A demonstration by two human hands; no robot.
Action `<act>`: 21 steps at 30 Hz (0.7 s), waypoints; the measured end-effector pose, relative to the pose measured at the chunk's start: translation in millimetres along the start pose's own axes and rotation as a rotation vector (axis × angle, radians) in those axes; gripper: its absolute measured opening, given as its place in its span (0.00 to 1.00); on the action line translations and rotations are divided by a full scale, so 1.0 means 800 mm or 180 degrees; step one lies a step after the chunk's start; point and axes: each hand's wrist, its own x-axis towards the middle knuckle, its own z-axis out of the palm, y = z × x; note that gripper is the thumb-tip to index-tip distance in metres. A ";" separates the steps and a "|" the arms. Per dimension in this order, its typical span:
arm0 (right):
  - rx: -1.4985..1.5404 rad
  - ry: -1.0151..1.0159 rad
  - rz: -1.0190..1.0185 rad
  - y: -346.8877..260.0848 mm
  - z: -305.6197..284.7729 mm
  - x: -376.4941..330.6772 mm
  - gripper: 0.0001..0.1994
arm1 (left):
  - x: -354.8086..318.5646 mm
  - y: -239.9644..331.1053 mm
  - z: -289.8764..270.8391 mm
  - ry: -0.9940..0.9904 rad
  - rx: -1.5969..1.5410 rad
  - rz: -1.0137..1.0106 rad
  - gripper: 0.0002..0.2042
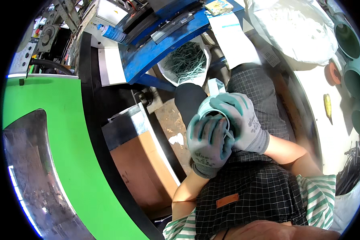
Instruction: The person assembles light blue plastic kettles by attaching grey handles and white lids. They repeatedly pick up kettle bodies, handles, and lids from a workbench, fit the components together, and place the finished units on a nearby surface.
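Over my lap I hold a light green plastic pipe fitting [206, 106], hollow and round, with a squared end [216, 85] pointing away from me. My right hand [242, 119], in a grey and green work glove, wraps its right side. The gloved left hand [209, 140] is closed at the near rim, its fingers curled over the round mouth. A thin pale green edge or strip shows beside the left fingertips; which of the two, I cannot tell. The glove hides much of the opening and whatever may be inside it.
Ahead stands a blue bench [148, 60], with a white-lined bin [162, 68] of green plastic strips below it. To the right, a white table [308, 86] carries several green pipe pieces [355, 82], a brown ring [332, 73] and a yellow-handled tool [328, 106]. A green machine panel [68, 160] stands left.
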 end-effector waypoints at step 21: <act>-0.0146 -0.0346 0.0089 -0.014 0.015 -0.024 0.34 | -0.020 0.012 -0.029 -0.1078 -0.0099 -0.0295 0.15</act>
